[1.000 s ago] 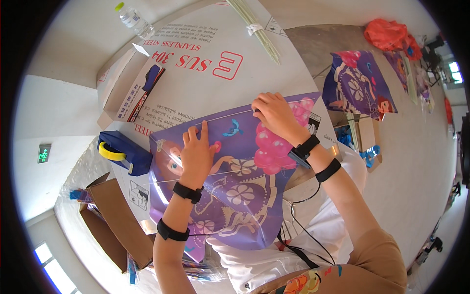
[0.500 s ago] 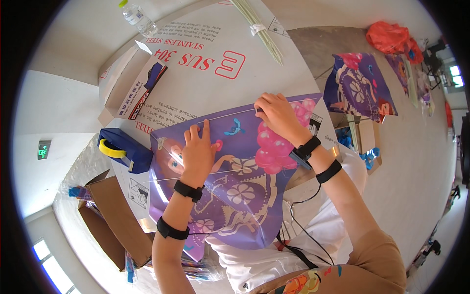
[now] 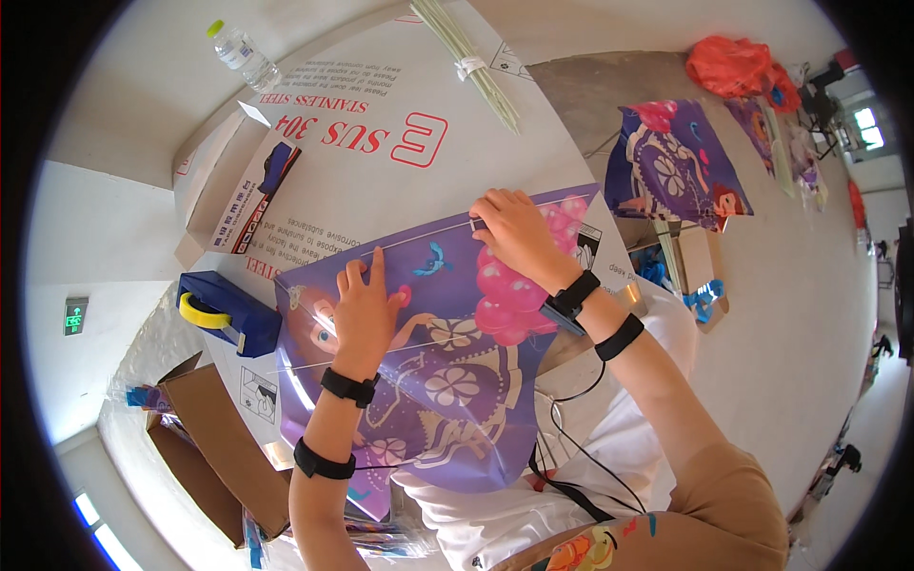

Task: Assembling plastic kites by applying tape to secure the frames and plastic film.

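Observation:
A purple printed sheet (image 3: 457, 328), with a cartoon figure, pink balloons and a blue bird, lies over the table's near edge and hangs toward my lap. Along its far edge runs a thin white rod (image 3: 426, 235); a second pale line crosses its middle. My left hand (image 3: 367, 319) rests on the sheet, index finger stretched to the rod and the other fingers partly bent. Farther right, my right hand (image 3: 514, 233) has its fingers curled together at the rod and the sheet's far edge. Its fingertips are partly hidden.
A blue tape dispenser (image 3: 228, 309) with yellow tape stands left, near a tape-dispenser box (image 3: 252, 195). Farther off are a bottle (image 3: 243, 57) and a tied bundle of thin rods (image 3: 466, 65). An open carton (image 3: 214, 443) sits lower left; another printed sheet (image 3: 671, 167) lies right.
The whole view has shifted slightly, so the table and things appear farther left. Both hands keep nearly the same places on the sheet.

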Motion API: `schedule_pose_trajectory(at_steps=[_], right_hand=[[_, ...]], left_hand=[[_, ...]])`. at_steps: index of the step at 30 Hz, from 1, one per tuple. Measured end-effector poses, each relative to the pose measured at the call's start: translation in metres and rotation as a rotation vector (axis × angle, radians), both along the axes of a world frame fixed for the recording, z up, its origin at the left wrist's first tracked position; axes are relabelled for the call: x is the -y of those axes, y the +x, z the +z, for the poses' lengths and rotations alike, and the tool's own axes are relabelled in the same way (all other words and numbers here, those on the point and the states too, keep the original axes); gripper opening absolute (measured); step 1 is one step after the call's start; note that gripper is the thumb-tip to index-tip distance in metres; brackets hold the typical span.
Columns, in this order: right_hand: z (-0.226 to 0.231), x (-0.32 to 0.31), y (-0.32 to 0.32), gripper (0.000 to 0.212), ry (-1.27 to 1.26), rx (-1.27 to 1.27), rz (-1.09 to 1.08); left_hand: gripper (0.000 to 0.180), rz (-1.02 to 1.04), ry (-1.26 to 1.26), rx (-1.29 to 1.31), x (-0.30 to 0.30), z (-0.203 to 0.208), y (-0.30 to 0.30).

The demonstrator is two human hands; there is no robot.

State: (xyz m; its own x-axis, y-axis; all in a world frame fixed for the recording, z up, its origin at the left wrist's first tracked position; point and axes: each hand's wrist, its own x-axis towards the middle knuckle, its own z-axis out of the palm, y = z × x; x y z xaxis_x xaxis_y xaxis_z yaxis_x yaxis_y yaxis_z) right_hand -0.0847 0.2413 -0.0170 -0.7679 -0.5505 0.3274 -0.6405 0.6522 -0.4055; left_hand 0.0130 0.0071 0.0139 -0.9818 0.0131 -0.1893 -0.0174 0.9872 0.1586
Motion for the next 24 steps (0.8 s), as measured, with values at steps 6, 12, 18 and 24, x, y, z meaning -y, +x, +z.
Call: schedule_pose_trajectory(at_steps=[6,12,18,24], right_hand=[[-0.004,-0.006,-0.002,0.024,-0.043,-0.005,-0.039],[-0.007,-0.012,-0.005,0.026,-0.013,0.006,-0.067],[-0.007,-0.013,-0.008,0.024,-0.032,-0.019,-0.08],[-0.007,-0.012,-0.008,0.023,-0.028,-0.026,-0.084]], left_hand=[[0.071,-0.002,0.015,-0.016,0.002,-0.001,0.001],[0.071,-0.001,0.017,-0.016,0.001,-0.001,0.0],[0.071,-0.004,0.014,-0.01,0.001,0.0,-0.001],[0.071,0.003,0.017,-0.01,0.001,0.0,0.0]])
